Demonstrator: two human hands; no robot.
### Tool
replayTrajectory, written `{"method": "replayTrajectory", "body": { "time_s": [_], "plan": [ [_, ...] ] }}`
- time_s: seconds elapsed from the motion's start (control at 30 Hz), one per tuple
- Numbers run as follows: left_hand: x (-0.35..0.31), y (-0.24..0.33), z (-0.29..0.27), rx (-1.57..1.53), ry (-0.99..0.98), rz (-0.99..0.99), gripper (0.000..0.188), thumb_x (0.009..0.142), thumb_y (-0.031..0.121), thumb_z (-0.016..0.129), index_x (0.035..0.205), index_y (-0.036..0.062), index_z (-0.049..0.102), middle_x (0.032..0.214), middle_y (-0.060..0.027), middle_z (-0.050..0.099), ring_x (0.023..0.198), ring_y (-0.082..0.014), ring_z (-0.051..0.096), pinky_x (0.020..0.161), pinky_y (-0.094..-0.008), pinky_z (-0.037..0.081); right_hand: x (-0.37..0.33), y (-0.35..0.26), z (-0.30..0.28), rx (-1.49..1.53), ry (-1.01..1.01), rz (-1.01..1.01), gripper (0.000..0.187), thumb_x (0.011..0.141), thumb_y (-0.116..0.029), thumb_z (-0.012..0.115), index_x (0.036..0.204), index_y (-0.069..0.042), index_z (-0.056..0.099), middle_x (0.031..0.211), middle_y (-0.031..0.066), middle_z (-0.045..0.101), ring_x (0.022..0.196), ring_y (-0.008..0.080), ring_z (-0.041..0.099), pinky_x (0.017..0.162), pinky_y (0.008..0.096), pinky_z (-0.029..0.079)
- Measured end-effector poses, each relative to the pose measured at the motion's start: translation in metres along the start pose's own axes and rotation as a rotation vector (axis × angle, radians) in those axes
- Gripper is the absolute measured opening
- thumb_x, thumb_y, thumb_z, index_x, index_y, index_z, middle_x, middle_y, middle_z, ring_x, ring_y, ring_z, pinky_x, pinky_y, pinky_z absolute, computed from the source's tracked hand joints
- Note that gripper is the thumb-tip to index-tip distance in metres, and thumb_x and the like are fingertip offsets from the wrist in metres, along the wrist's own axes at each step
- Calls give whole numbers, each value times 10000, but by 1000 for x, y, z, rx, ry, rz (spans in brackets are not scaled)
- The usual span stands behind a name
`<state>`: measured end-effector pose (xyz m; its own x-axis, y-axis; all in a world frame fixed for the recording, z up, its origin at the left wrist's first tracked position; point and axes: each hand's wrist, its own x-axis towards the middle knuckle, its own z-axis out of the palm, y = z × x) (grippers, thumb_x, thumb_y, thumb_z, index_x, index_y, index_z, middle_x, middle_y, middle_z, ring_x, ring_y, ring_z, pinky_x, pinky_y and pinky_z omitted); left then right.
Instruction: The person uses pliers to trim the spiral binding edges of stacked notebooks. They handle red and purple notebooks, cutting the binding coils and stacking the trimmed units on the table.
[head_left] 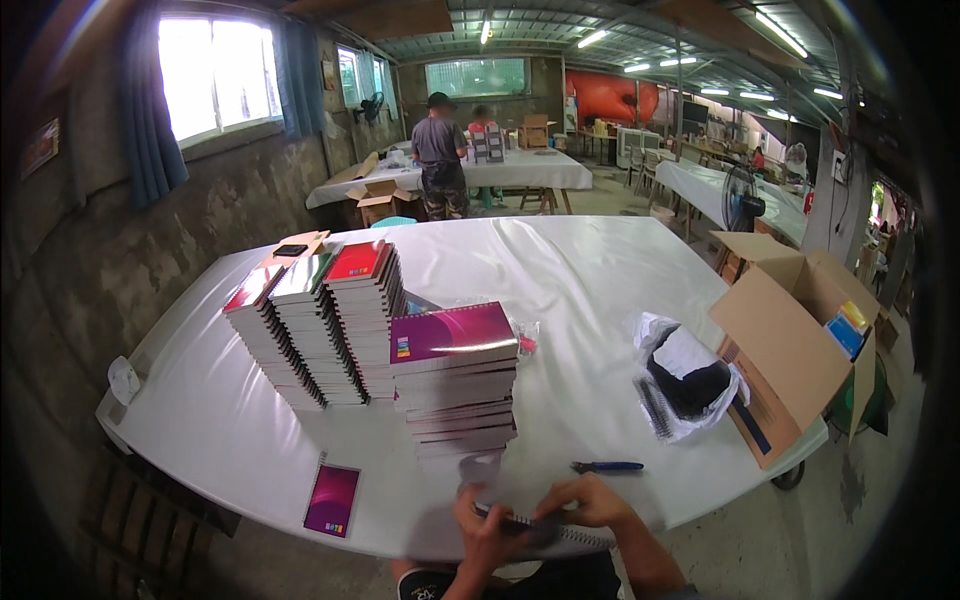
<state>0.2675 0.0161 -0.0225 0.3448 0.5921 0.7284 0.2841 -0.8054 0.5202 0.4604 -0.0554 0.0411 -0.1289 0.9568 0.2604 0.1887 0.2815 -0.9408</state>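
Observation:
Close to the table's near edge, my left hand (487,530) is closed round a notebook (517,521) that is seen nearly edge-on. A dark spiral coil (582,539) runs along its edge and sticks out to the right. My right hand (588,500) pinches at the coil edge, its fingertips close to the left hand's. Just beyond the right hand lie blue-handled pliers (610,466). A tall stack of purple notebooks (455,372) stands ahead of my hands. To the left, a single purple spiral notebook (332,500) lies flat.
Three tall stacks of spiral notebooks, one topped by a red notebook (357,262), stand farther left. A white plastic bag (655,330) with black coils lies at right, beside an open cardboard box (775,350). Beyond the white-covered table (570,260), a person (438,150) stands at another table.

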Motion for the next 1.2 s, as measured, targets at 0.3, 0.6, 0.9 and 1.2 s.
{"method": "replayTrajectory", "body": {
  "time_s": [0.3, 0.6, 0.9, 1.2],
  "plan": [
    [10, -6, -1, -200, -46, -125, 650, 385, 335, 905, 842, 56, 536, 1109, -228, 407, 1055, -383, 431, 861, -441, 404, 9, 0, 5, -176, 144, 167, 315, 653, 86, 600, 926, -39, 694, 872, 97, 671, 841, 204, 644, 761, 291, 501],
    [10, -7, -4, -337, -80, -201, 751, 404, 292, 916, 923, 18, 446, 1030, -170, 424, 963, -325, 468, 816, -394, 416, 16, 7, 12, 199, 41, 76, 310, 665, 38, 624, 955, -49, 686, 889, 114, 669, 832, 200, 648, 752, 298, 492],
    [-4, -24, 8, -538, -73, -284, 943, 375, 276, 946, 1010, 72, 279, 997, -95, 384, 948, -206, 431, 824, -331, 386, 37, -17, 35, -419, 6, 57, 311, 655, 54, 616, 926, -71, 701, 893, 117, 674, 840, 235, 658, 770, 314, 506],
    [-3, -21, 3, -515, -181, -261, 958, 395, 278, 947, 1000, 39, 243, 992, -129, 382, 905, -221, 441, 798, -320, 395, 37, -3, 37, -498, 128, 92, 327, 630, 48, 629, 919, -87, 701, 869, 92, 676, 811, 249, 647, 725, 317, 510]
  ]
}}
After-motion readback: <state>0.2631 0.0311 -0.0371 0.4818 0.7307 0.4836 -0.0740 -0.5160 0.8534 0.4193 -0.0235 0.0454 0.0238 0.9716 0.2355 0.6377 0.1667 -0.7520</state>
